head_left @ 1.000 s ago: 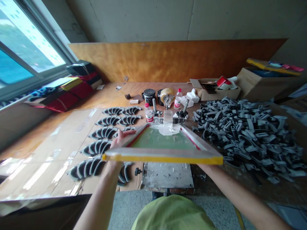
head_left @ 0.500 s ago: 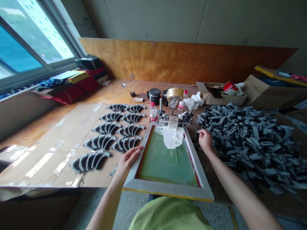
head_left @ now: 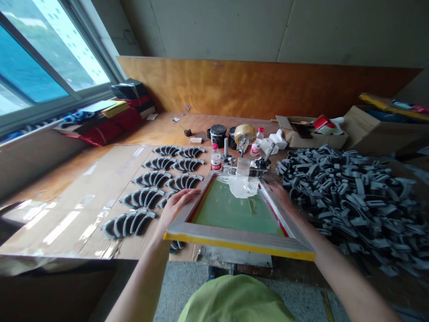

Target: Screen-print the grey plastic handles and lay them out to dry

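Note:
A screen-printing frame (head_left: 239, 240), with grey bars, yellow tape along its front edge and a green mesh (head_left: 231, 214), is tilted with its near end raised. White ink (head_left: 244, 189) lies at the far end of the mesh, around a squeegee blade (head_left: 242, 170) held by the clamp stand. My left hand (head_left: 177, 206) grips the frame's left bar. Beside the right bar is my right hand (head_left: 280, 197), its fingers blurred and partly hidden by the frame. Under the raised end, a flat metal plate (head_left: 234, 257) shows.
Curved grey parts (head_left: 130, 223) stand in rows on cardboard (head_left: 73, 214) at left. A large heap of grey parts (head_left: 348, 201) lies at right. Behind the frame are a red-capped bottle (head_left: 216, 158), black tubs (head_left: 218, 135), a tape roll (head_left: 244, 134) and an open carton (head_left: 295, 138).
The frame's near end has risen, uncovering the plate below. My right hand has moved left from the heap's edge to the frame's right bar. My left hand has shifted slightly up with the frame.

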Available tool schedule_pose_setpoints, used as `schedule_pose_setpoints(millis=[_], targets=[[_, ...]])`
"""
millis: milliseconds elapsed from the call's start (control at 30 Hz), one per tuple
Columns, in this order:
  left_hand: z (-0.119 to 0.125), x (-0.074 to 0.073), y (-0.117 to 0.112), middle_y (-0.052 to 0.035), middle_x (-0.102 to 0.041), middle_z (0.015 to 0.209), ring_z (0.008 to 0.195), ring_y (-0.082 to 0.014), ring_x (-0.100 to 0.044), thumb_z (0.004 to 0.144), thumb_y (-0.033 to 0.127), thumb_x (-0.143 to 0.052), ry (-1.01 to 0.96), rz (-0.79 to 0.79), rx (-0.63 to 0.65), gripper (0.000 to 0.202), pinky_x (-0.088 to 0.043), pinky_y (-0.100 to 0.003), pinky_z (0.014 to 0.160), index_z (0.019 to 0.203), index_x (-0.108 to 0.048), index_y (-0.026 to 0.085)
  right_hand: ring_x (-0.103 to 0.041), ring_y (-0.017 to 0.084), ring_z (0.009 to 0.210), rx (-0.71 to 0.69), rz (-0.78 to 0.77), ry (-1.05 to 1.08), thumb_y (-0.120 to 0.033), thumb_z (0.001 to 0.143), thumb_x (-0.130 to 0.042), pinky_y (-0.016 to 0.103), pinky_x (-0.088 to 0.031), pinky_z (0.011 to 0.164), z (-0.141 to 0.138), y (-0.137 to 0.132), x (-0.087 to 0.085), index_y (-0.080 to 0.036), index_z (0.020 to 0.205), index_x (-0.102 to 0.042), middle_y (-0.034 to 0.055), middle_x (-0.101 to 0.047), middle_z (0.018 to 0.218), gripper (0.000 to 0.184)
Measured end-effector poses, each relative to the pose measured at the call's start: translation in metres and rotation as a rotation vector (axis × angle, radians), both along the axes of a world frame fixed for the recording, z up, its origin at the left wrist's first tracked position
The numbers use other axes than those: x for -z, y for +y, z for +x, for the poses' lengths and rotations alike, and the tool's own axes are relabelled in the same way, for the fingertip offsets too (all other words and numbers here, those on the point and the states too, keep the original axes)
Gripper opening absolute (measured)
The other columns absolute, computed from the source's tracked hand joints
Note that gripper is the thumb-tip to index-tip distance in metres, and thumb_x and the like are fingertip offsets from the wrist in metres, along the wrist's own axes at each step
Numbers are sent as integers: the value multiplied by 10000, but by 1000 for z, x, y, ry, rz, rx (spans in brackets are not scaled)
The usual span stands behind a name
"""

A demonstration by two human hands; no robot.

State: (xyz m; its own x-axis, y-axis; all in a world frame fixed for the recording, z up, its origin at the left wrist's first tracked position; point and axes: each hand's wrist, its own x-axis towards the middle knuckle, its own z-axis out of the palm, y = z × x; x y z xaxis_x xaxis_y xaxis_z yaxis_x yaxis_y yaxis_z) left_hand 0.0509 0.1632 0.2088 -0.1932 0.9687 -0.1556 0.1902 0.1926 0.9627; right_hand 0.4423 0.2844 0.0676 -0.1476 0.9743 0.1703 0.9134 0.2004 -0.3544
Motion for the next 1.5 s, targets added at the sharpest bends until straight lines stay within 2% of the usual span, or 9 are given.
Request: schedule_pose_setpoints(millis=[100,267,467,733,967,1100,1267,1400,1500], targets=[[1,24,-20,-62,-749,960,876,-250,-654,689,581,-703,-38,-121,20,442,-504,-285,715,928,-778,217,-645,257,1023,58,68,65,-212,924,-533,393,-496,910,-6,11,-21,-165,1161,-663,125,-696,1101,274],[7,89,-46,-31,-719,798,708,-201,-652,714,588,-699,-141,-233,21,741,-484,-260,615,1340,-583,208,-463,310,1261,-277,272,-7,-248,811,-707,448,-389,1049,-76,20,-63,-169,1377,-494,145,-507,1386,610],[12,133,-51,31,-632,681,617,-151,-578,786,561,-622,13,-187,-5,723,-428,-226,582,1413,-505,219,-594,256,974,-315,11,-280,-170,853,-623,321,-448,820,-122,19,-65,-186,1022,-639,108,-669,1011,170],[10,152,-50,45,-578,642,592,-146,-541,794,608,-563,17,-236,14,765,-418,-234,579,1428,-478,187,-615,238,920,-210,-44,-349,-174,866,-556,293,-433,762,-110,-4,-51,-155,948,-629,115,-688,947,111],[9,158,-51,29,-621,701,610,-147,-550,783,638,-575,-74,-273,16,833,-427,-233,572,1466,-412,189,-580,216,909,-665,-11,-323,-45,836,-503,291,-423,745,-98,-57,-48,-159,930,-643,83,-670,921,203],[10,155,-51,33,-612,686,603,-148,-561,765,623,-600,-56,-258,-21,814,-430,-234,567,1443,-454,197,-577,191,833,-831,-2,-287,-30,821,-525,273,-410,709,-83,-56,-60,-169,851,-641,57,-661,852,184],[13,149,-52,35,-608,666,591,-148,-572,741,611,-626,-69,-223,-62,802,-430,-233,551,1412,-498,190,-574,187,824,-720,56,-194,-42,816,-561,267,-410,689,-93,-39,-58,-187,829,-651,37,-665,819,171],[14,143,-52,30,-630,668,571,-145,-571,735,617,-634,-87,-224,-63,819,-426,-229,533,1415,-487,183,-572,206,890,-729,218,-136,-40,861,-495,300,-449,747,-89,-62,-33,-160,960,-676,81,-681,921,238],[14,138,-53,15,-659,695,598,-152,-583,746,628,-625,-85,-235,-49,828,-439,-232,549,1415,-474,165,-586,193,893,-780,189,-93,-55,872,-512,285,-457,751,-77,-70,-34,-178,974,-684,63,-686,924,234]])
